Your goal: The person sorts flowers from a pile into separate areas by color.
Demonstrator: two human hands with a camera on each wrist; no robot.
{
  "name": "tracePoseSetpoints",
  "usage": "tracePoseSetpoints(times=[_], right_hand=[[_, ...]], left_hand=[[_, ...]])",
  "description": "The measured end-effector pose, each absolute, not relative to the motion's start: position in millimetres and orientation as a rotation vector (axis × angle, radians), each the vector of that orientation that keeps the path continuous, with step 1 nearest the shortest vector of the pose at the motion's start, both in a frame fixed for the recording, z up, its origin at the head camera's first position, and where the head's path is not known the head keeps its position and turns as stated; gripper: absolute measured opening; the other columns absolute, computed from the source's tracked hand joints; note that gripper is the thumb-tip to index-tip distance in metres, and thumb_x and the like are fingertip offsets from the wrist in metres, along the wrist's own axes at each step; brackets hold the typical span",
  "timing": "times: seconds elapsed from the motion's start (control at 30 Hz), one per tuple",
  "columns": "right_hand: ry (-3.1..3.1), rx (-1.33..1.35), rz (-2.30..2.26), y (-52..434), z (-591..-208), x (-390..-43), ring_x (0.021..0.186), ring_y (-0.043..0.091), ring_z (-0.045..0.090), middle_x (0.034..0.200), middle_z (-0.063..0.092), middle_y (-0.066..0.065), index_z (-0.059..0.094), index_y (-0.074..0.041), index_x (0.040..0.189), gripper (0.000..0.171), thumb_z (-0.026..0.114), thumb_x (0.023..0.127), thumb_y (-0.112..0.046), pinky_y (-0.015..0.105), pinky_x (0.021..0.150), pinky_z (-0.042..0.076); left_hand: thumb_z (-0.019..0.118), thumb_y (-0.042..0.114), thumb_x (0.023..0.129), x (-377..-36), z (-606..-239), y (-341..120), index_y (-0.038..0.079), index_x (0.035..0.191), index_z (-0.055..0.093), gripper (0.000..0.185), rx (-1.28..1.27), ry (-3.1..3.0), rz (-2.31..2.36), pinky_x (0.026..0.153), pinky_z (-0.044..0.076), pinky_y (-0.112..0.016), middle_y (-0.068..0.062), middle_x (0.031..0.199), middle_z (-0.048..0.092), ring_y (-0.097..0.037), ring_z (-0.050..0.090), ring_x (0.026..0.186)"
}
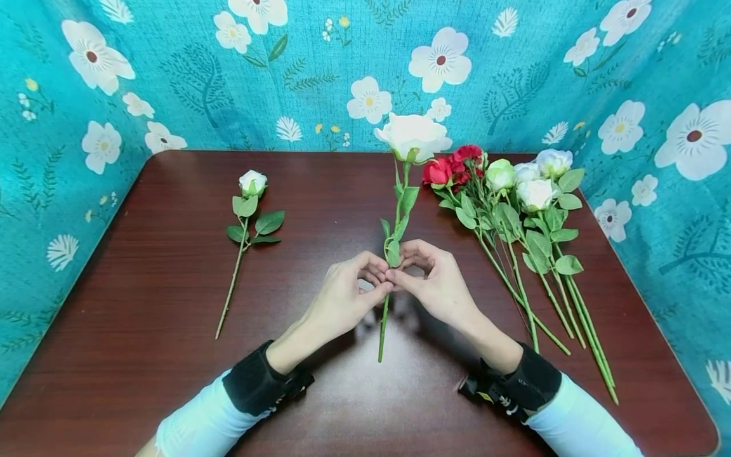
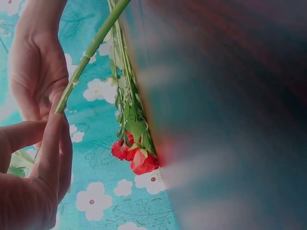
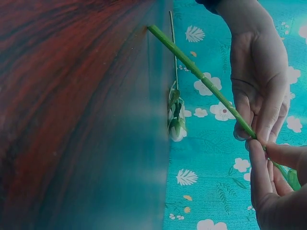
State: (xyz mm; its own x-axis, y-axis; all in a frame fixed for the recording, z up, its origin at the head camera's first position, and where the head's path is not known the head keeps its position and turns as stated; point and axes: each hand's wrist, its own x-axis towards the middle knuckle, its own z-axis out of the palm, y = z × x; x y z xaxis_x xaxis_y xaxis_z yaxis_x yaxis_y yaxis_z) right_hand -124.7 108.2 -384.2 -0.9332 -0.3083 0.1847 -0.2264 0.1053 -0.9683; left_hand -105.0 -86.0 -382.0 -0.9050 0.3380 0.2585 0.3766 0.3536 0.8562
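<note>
Both hands, left hand (image 1: 341, 298) and right hand (image 1: 435, 284), pinched the mid-stem of one white rose (image 1: 412, 136), its bloom beyond the grip. Left of the grip lay a single white bud (image 1: 252, 183) (seemingly sorted already); right of it, a bunch of red and white flowers (image 1: 502, 181) appeared unsorted. Dark wooden table (image 1: 143, 330); teal floral cloth (image 1: 171, 70) enclosed it.

The head view looks down over the table (image 1: 171, 355); both wrist views, close sideways, share the stem (image 2: 91, 52).
</note>
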Motion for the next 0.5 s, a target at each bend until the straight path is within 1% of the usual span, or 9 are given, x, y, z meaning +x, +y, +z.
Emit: tracePoseSetpoints(times=[0.13,0.3,0.5], right_hand=[[2.294,-0.567,-1.984,108.2,-384.2,-125.2,0.084,0.021,0.069,0.089,0.071,0.01,0.068,-0.001,0.106,0.022,0.079,0.087,0.003,0.031,0.065,0.059],[2.299,-0.563,-1.982,108.1,-384.1,-124.9,0.084,0.022,0.069,0.089,0.071,0.01,0.068,-0.001,0.104,0.021,0.08,0.087,0.003,0.03,0.064,0.059],[2.303,-0.563,-1.979,107.5,-384.9,-125.2,0.084,0.021,0.07,0.088,0.071,0.009,0.068,-0.001,0.105,0.022,0.08,0.087,0.003,0.029,0.064,0.058]], left_hand=[[0.077,0.003,0.09,-104.3,-381.0,-85.8,0.005,0.107,0.067,0.02,-0.647,-2.568,-1.637,0.067,0.056,-0.027,-0.002,0.095,0.07,-0.012,0.07,0.083],[0.076,0.003,0.09,-104.4,-381.8,-86.2,0.003,0.107,0.066,0.02,-0.675,-2.544,-1.648,0.066,0.057,-0.027,-0.004,0.096,0.07,-0.013,0.071,0.083],[0.077,0.002,0.089,-105.2,-381.9,-86.8,0.004,0.106,0.067,0.02,-0.682,-2.543,-1.667,0.068,0.058,-0.028,-0.004,0.097,0.071,-0.014,0.071,0.083]])
